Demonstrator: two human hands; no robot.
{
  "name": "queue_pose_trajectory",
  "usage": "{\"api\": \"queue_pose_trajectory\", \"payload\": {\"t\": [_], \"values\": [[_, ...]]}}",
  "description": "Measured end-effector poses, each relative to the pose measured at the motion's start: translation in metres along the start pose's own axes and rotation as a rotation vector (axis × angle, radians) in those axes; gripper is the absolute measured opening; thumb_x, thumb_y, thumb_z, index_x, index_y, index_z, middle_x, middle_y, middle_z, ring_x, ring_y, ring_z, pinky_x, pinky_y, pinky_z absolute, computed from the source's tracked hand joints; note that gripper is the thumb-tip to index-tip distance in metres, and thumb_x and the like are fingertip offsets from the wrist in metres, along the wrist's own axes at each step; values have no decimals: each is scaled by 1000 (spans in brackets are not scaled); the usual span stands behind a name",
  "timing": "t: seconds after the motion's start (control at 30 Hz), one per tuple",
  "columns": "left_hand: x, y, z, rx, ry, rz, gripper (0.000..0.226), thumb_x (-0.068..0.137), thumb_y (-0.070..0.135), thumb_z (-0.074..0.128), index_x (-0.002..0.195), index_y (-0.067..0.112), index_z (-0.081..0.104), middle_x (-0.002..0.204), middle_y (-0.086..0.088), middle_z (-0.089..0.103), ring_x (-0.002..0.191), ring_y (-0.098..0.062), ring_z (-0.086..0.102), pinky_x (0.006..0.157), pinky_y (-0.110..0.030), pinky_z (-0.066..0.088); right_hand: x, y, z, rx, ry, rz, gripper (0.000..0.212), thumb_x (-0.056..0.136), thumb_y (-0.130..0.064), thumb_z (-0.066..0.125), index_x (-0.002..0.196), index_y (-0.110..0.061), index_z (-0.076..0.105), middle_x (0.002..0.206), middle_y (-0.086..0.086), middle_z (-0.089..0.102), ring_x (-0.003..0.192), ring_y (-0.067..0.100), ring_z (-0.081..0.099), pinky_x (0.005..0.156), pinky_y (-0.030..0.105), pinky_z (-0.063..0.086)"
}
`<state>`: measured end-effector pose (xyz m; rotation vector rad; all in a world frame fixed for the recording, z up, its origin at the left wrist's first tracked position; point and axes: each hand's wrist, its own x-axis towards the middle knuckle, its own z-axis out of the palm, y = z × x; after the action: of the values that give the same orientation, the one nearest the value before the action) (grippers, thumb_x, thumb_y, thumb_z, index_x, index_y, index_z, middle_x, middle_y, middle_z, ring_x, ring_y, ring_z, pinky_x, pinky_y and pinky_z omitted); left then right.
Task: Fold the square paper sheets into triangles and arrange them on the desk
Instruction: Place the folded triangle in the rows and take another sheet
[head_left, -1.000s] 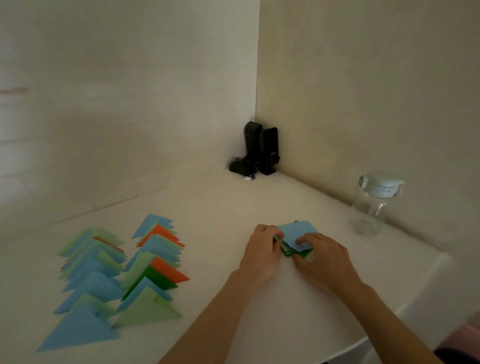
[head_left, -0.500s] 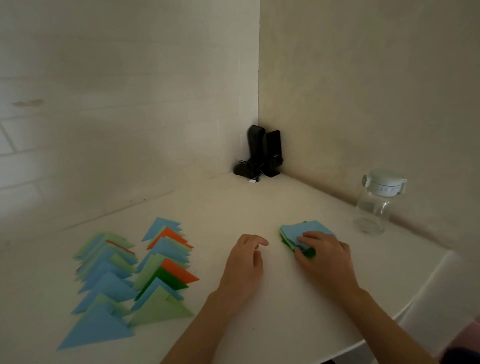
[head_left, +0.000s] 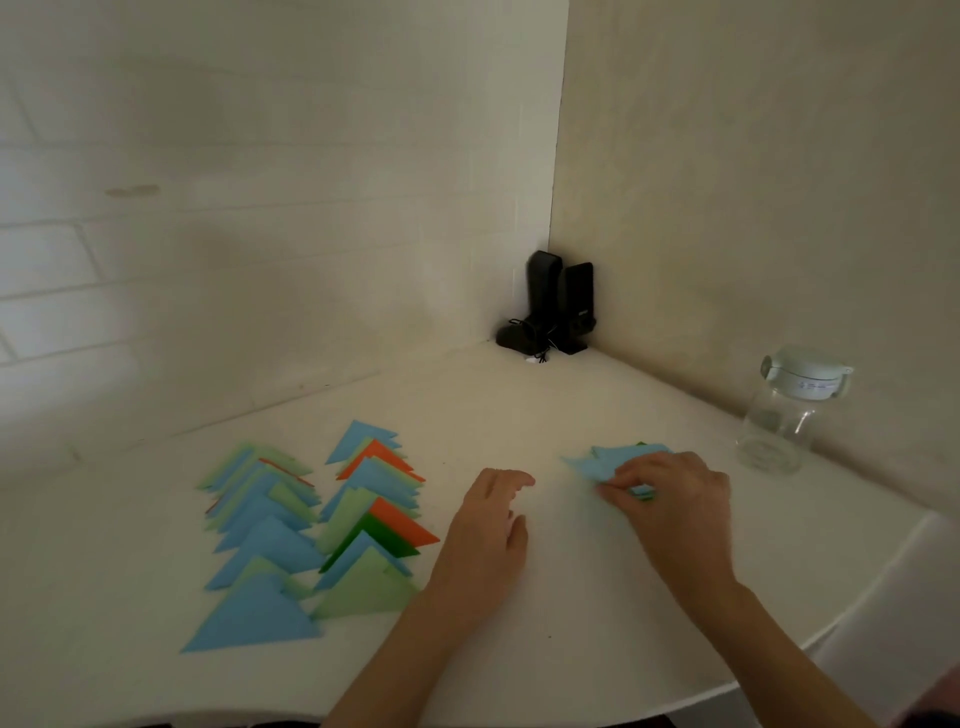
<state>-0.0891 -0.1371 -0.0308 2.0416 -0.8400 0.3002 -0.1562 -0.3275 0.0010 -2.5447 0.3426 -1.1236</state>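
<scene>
Head view: a white desk (head_left: 545, 649) fills a corner between two pale walls. At about 3 o'clock of the desk's middle lies a small stack of square paper sheets (head_left: 631, 453), light blue on top with green edges showing underneath. The right hand (head_left: 670, 499) sits on the near side of this stack, its fingers curled down and pinching the top blue sheet (head_left: 592, 464), whose corner juts out toward 9 o'clock, off the pile. How far the sheet is lifted cannot be told, as the paper is blurred.

The left hand (head_left: 485, 535) rests palm down on the bare desk just beside the stack, toward 9 o'clock of it, fingers loosely bent and holding nothing, not touching the paper.

Further toward 9 o'clock lie two columns of folded triangles (head_left: 311, 525), overlapping like scales with their points toward 12 o'clock. The left column is mostly blue and pale green, with thin orange edges showing; the right one mixes blue, pale green, orange and dark green.

At 12 o'clock, in the corner, stand two black speakers (head_left: 558, 306) with a tangle of cable at their base. At about 2 o'clock, near the right wall, stands a clear jar with a white lid (head_left: 784, 410), well apart from the stack.
</scene>
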Motion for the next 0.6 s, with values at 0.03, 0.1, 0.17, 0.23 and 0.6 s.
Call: {"api": "queue_pose_trajectory", "payload": {"t": [0.03,0.1,0.17,0.23,0.6], "values": [[-3,1,-3,8,30,9,46,81,-1,53,120,25,49,116,12,42,102,-2,47,85,-17,45,-6,-10,2,1,-24,-62,17,60,-33,85,62,-31,68,76,-17,67,81,15,60,72,36,36],[-10,5,-10,59,59,50,54,77,1,56,125,24,45,119,11,38,108,-2,41,89,-14,39,-22,-23,11,-7,-118,-150,16,63,-36,83,64,-31,68,77,-18,66,79,13,59,70,34,35],[-17,5,-15,99,16,110,55,72,2,57,123,22,47,118,10,40,110,-5,38,93,-13,34,-38,-26,22,-8,-207,-185,13,67,-43,73,66,-32,66,75,-19,64,74,10,59,69,30,32],[-23,1,-16,115,-62,149,44,72,6,57,114,20,53,113,8,47,107,-9,42,92,-17,35,-48,-24,30,45,-260,-145,13,68,-46,66,67,-34,64,68,-19,63,66,7,59,65,29,36],[-22,-9,6,125,30,5,10,81,33,60,77,24,59,83,12,56,81,-6,46,73,-20,40,-45,-19,33,267,-346,-19,17,75,-43,65,62,-33,61,68,-22,60,71,2,57,64,23,48]]}}
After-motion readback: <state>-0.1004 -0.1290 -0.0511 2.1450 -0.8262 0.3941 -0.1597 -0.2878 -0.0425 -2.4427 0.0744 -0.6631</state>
